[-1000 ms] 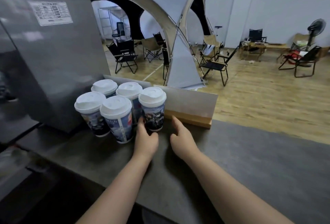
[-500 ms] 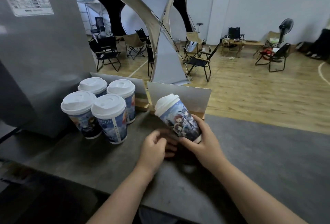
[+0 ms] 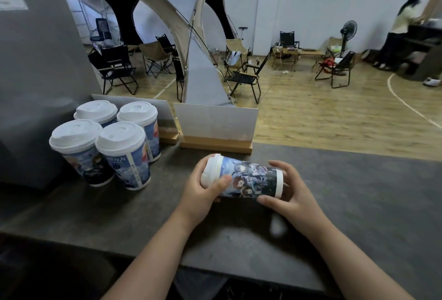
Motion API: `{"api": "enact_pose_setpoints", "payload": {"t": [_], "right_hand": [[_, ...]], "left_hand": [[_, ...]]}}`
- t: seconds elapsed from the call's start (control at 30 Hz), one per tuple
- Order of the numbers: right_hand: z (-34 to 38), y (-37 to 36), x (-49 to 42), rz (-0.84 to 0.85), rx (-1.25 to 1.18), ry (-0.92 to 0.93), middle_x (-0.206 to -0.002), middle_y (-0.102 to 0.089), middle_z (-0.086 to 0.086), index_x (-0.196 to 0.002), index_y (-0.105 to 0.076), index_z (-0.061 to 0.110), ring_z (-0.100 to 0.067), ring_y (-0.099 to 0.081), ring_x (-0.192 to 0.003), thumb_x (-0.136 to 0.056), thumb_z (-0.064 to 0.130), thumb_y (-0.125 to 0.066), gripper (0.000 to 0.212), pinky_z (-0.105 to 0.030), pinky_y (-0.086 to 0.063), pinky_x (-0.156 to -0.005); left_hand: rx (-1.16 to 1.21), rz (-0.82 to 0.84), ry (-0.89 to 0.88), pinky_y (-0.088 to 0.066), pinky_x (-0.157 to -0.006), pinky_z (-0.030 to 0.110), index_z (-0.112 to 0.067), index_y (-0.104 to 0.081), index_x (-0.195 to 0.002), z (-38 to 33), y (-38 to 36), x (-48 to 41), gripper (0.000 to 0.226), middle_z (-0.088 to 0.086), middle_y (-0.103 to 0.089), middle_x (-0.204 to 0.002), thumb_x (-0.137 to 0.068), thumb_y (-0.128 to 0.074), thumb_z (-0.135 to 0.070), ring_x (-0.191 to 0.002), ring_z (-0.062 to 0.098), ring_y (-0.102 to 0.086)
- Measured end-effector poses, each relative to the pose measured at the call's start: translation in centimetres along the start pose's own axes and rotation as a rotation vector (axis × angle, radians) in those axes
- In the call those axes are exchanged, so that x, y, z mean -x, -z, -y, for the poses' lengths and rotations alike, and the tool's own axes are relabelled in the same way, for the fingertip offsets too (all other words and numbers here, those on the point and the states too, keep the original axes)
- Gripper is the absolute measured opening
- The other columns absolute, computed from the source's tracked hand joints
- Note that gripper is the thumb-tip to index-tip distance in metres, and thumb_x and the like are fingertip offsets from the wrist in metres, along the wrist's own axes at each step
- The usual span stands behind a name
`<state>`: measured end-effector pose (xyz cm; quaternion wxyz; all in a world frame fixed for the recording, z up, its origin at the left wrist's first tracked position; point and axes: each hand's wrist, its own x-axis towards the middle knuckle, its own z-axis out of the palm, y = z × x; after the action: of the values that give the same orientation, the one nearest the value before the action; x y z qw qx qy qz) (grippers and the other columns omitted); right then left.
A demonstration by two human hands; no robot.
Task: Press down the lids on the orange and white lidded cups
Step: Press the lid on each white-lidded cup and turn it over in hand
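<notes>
Printed paper cup [image 3: 248, 178] held on its side above the dark counter [image 3: 358, 192], white lid [image 3: 211, 170] pointing to 9 o'clock. Left hand [image 3: 203, 192] wrapped round the lid end — thumb across the sleeve. Right hand [image 3: 290, 192] cupped round the base. Four lidded cups [image 3: 119, 146] stand upright at 10 o'clock, touching one another.

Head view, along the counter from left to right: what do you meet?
Grey machine → four upright lidded cups → left hand → sideways cup, lid toward the left → right hand.
</notes>
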<state>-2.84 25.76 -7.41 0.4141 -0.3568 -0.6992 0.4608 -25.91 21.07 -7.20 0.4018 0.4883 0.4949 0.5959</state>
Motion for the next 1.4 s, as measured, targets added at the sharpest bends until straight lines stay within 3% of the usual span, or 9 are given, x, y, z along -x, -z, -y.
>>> {"api": "enact_pose_setpoints", "payload": {"t": [0.2, 0.33, 0.5, 0.6, 0.73, 0.87, 1.03, 1.2, 1.4], "right_hand": [[-0.1, 0.0, -0.4, -0.043, -0.097, -0.003, -0.112, -0.072, 0.01, -0.125, -0.055, 0.025, -0.01, -0.072, -0.097, -0.074, 0.017, -0.082, 0.059, -0.021, -0.057, -0.078], [-0.4, 0.2, -0.2, -0.003, -0.144, 0.009, -0.118, -0.071, 0.001, -0.13, -0.052, 0.029, -0.021, -0.072, -0.103, -0.077, 0.01, -0.081, 0.064, -0.026, -0.058, -0.084], [-0.1, -0.2, -0.6, -0.069, -0.138, -0.032, -0.099, -0.076, 0.009, -0.123, -0.058, 0.026, -0.004, -0.072, -0.074, -0.076, 0.027, -0.079, 0.05, -0.014, -0.052, -0.058], [-0.2, -0.3, -0.3, -0.07, -0.155, -0.001, -0.099, -0.075, 0.005, -0.121, -0.057, 0.02, -0.006, -0.071, -0.079, -0.078, 0.02, -0.078, 0.048, -0.018, -0.055, -0.064], [-0.3, 0.0, 0.0, -0.049, -0.19, 0.014, -0.112, -0.072, 0.0, -0.13, -0.051, 0.024, -0.017, -0.073, -0.098, -0.077, 0.012, -0.08, 0.061, -0.025, -0.059, -0.079], [0.1, 0.1, -0.2, -0.08, -0.168, 0.001, -0.107, -0.074, 0.009, -0.125, -0.055, 0.025, -0.007, -0.072, -0.094, -0.074, 0.018, -0.081, 0.058, -0.019, -0.057, -0.074], [0.2, 0.1, 0.3, -0.007, -0.1, 0.022, -0.118, -0.07, 0.003, -0.129, -0.052, 0.036, -0.017, -0.071, -0.106, -0.076, 0.015, -0.084, 0.065, -0.027, -0.059, -0.084], [0.8, -0.2, -0.1, -0.081, -0.123, -0.022, -0.109, -0.073, 0.001, -0.125, -0.057, 0.03, -0.014, -0.072, -0.098, -0.075, 0.031, -0.082, 0.056, -0.026, -0.059, -0.076], [0.7, -0.1, 0.2, -0.035, -0.139, -0.009, -0.12, -0.07, 0.0, -0.131, -0.052, 0.041, -0.019, -0.072, -0.107, -0.071, 0.041, -0.084, 0.067, -0.03, -0.06, -0.083]], "left_hand": [[0.04, 0.054, 0.001, -0.061, -0.079, 0.033, -0.036, -0.05, -0.136, 0.5, 0.8, -0.1, 0.071, -0.006, -0.068, -0.12, -0.073, -0.083, -0.039, -0.108, 0.02, -0.07], [0.035, 0.013, 0.014, -0.058, -0.081, 0.03, -0.03, -0.054, -0.13, 0.4, 0.4, -0.4, 0.061, -0.004, -0.071, -0.116, -0.074, -0.072, -0.048, -0.106, 0.019, -0.069], [-0.05, 0.024, -0.051, -0.059, -0.089, 0.044, -0.034, -0.054, -0.131, 0.8, 0.7, -0.1, 0.061, 0.0, -0.067, -0.121, -0.075, -0.076, -0.041, -0.109, 0.024, -0.068], [-0.059, 0.03, -0.053, -0.056, -0.095, 0.047, -0.034, -0.051, -0.136, 0.6, 0.4, -0.2, 0.068, -0.001, -0.065, -0.127, -0.074, -0.077, -0.043, -0.115, 0.023, -0.066], [-0.088, 0.005, -0.042, -0.055, -0.093, 0.057, -0.037, -0.054, -0.131, 0.5, 0.2, -0.3, 0.064, -0.004, -0.07, -0.119, -0.073, -0.078, -0.05, -0.11, 0.022, -0.068], [-0.117, 0.025, -0.068, -0.054, -0.097, 0.048, -0.037, -0.052, -0.133, 0.6, 0.5, -0.3, 0.065, -0.007, -0.066, -0.124, -0.074, -0.079, -0.046, -0.115, 0.021, -0.065], [-0.046, 0.026, -0.026, -0.06, -0.082, 0.035, -0.038, -0.057, -0.126, 0.5, 0.3, -0.3, 0.06, -0.005, -0.07, -0.118, -0.074, -0.079, -0.055, -0.111, 0.023, -0.068], [-0.084, 0.019, -0.078, -0.06, -0.083, 0.036, -0.038, -0.052, -0.131, 0.7, 0.6, -0.1, 0.066, -0.007, -0.064, -0.124, -0.073, -0.081, -0.049, -0.114, 0.02, -0.065], [-0.054, 0.013, -0.017, -0.061, -0.085, 0.038, -0.042, -0.055, -0.126, 0.5, 0.5, -0.2, 0.053, -0.006, -0.065, -0.123, -0.078, -0.073, -0.054, -0.113, 0.021, -0.067]]}}
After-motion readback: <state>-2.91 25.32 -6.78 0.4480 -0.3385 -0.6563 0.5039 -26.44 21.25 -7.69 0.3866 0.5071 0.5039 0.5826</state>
